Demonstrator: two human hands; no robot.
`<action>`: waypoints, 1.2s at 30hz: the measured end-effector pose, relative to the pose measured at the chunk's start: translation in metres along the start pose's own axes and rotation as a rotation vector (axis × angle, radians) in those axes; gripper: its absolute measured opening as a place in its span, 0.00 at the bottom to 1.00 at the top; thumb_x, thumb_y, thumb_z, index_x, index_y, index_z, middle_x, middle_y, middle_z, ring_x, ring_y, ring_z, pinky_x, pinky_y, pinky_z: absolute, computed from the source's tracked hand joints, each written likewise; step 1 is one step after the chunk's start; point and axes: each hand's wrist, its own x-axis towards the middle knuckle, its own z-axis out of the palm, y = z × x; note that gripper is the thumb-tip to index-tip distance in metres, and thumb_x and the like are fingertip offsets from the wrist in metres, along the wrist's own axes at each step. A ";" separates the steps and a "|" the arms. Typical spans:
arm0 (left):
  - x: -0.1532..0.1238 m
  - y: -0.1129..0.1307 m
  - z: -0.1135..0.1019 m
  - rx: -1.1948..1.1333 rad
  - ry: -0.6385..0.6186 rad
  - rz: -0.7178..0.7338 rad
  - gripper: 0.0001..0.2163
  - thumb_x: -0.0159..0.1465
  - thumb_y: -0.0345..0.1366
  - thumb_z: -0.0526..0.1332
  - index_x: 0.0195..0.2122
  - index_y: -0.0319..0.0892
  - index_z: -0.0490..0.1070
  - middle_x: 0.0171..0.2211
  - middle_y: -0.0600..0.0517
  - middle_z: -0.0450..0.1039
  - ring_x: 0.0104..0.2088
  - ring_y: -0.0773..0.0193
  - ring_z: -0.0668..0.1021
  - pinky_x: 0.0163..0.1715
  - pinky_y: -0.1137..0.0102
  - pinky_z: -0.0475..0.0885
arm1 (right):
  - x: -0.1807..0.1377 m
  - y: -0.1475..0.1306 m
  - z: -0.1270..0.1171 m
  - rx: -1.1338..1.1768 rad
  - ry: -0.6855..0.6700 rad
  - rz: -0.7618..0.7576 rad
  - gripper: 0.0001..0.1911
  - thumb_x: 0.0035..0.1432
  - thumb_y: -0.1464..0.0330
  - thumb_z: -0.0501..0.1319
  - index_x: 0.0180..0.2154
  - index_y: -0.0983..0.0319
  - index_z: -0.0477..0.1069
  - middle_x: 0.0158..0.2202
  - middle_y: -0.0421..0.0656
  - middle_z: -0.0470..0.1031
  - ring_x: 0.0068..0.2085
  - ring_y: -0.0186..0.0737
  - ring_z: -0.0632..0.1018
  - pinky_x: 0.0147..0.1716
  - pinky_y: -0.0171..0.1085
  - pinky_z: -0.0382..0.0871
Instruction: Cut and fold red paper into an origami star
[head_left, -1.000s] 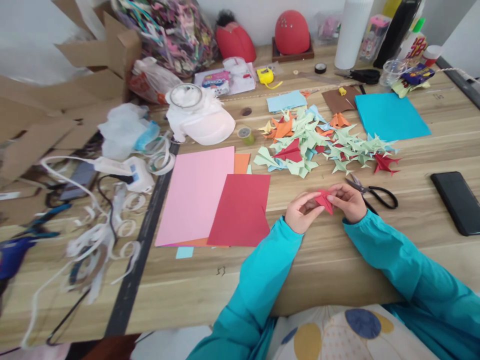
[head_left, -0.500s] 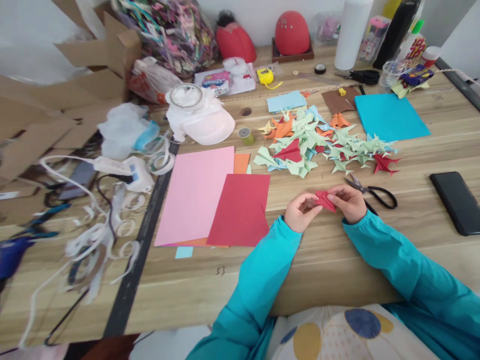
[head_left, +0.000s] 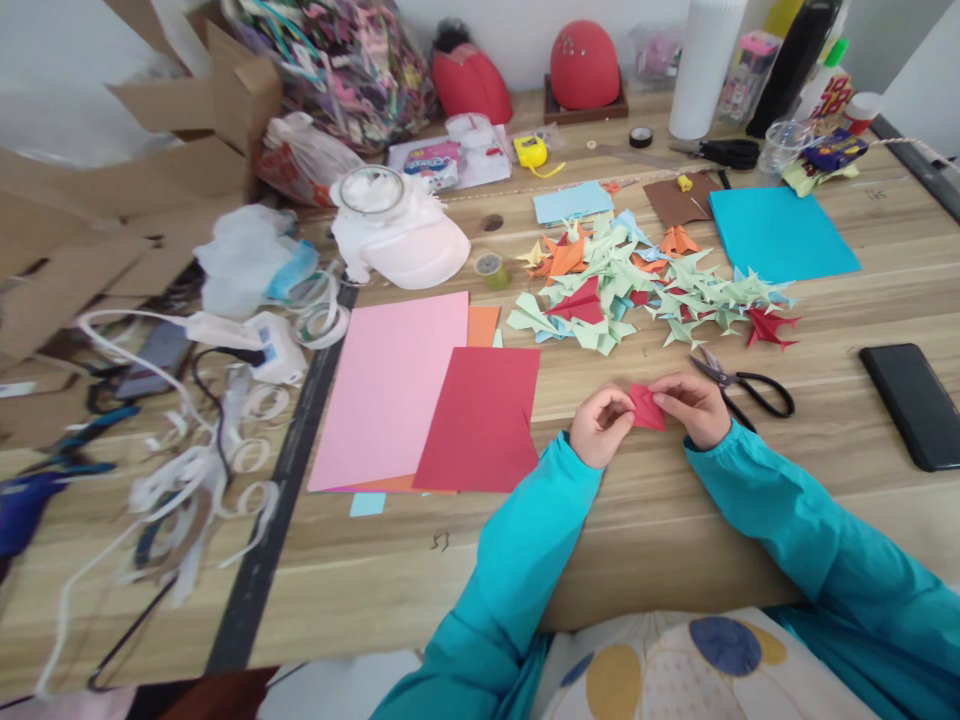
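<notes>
Between my two hands is a small folded piece of red paper [head_left: 647, 408], held just above the wooden table. My left hand [head_left: 598, 425] pinches its left side; my right hand [head_left: 694, 408] has thumb and fingers on its upper right. Beyond the hands lies a heap of folded paper figures [head_left: 604, 260] in pale green, orange, red and blue. Black-handled scissors [head_left: 765, 393] rest by my right hand, blades partly apart. To the left, a red sheet [head_left: 480, 420] overlaps a pink sheet [head_left: 397, 390], with orange paper showing beneath.
A black phone [head_left: 911, 405] lies at the right. Blue paper [head_left: 784, 235], a yellow tape measure [head_left: 531, 151] and a white bottle [head_left: 703, 70] are toward the back. Cables, a power strip [head_left: 277, 348] and tape rolls clutter the left, near a cardboard box [head_left: 202, 110].
The red paper has been turned between my fingers, showing a flatter, squarer face. Both hands stay in nearly the same place.
</notes>
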 end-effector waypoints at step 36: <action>0.001 -0.004 -0.003 0.044 0.118 0.019 0.02 0.52 0.28 0.58 0.23 0.39 0.68 0.24 0.52 0.66 0.27 0.67 0.69 0.27 0.72 0.62 | -0.003 -0.016 0.002 -0.074 -0.219 0.069 0.16 0.52 0.56 0.57 0.25 0.62 0.69 0.19 0.38 0.67 0.18 0.29 0.67 0.17 0.31 0.62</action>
